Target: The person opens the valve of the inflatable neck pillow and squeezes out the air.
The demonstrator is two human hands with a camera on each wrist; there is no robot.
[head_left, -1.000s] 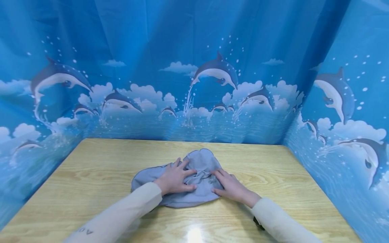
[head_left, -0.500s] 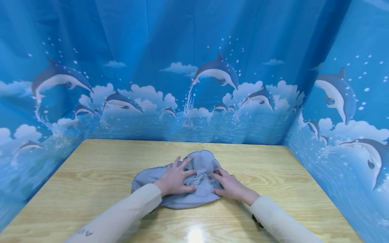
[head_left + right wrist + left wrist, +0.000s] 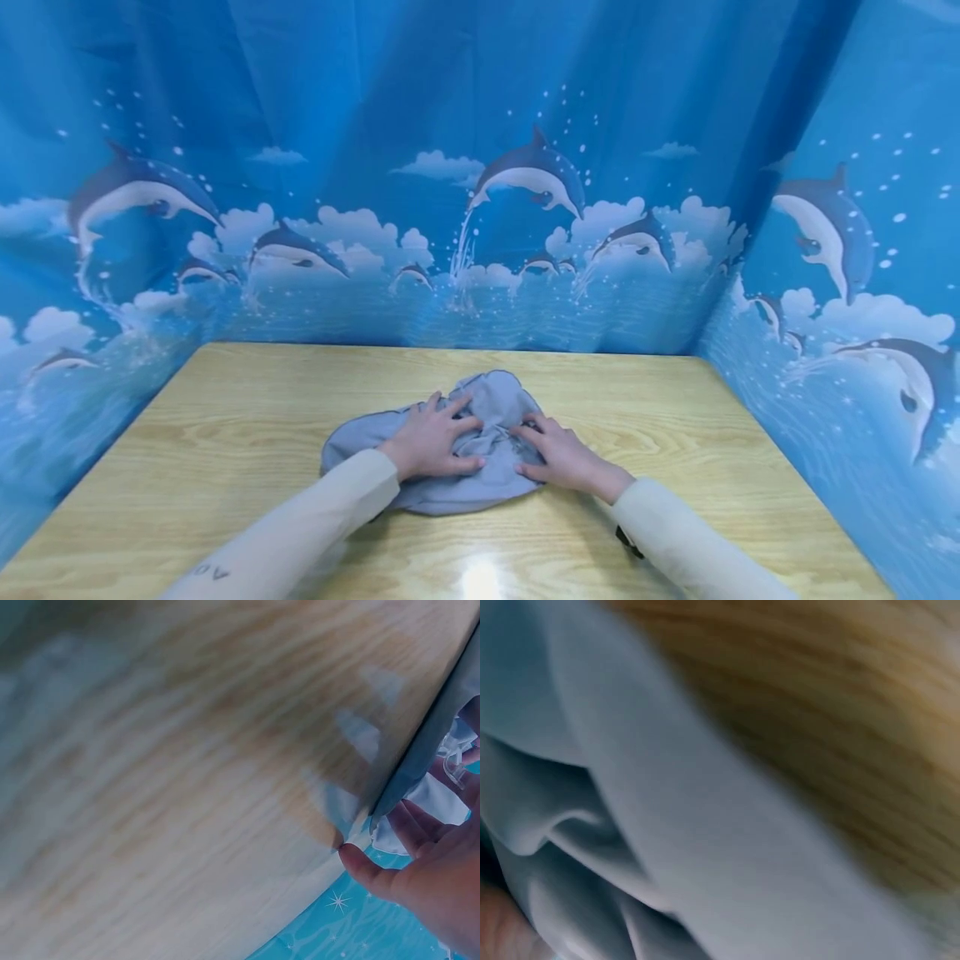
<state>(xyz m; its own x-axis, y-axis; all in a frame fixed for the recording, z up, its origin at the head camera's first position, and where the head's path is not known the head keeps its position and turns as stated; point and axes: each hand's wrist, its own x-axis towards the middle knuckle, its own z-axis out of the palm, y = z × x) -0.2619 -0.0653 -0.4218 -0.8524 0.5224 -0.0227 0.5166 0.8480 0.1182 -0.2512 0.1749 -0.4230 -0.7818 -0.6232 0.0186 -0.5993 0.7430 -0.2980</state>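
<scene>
A crumpled grey cloth piece [image 3: 495, 400] with a dark seamed edge and rounded lobes lies on the wooden table, gathered into folds near its middle. Its exact kind cannot be told. My left hand [image 3: 431, 442] rests on its left part with the fingers spread. On the right side, my right hand [image 3: 562, 454] touches the cloth, fingers slightly bent and thumb apart from them. In the right wrist view, the thumb of the right hand [image 3: 431, 889] is near the cloth's edge [image 3: 427, 750]. The left wrist view shows mostly grey folds [image 3: 667, 802], with a blurred bit of skin at the corner.
The wooden table [image 3: 247, 417] extends around the cloth on every side. A blue curtain [image 3: 420, 100] printed with dolphins and clouds hangs behind it and along both sides. A bright light reflection lies near the table's front.
My right hand has shifted slightly left on the cloth, and its fingers are a little more bent. The left hand stays in nearly the same place.
</scene>
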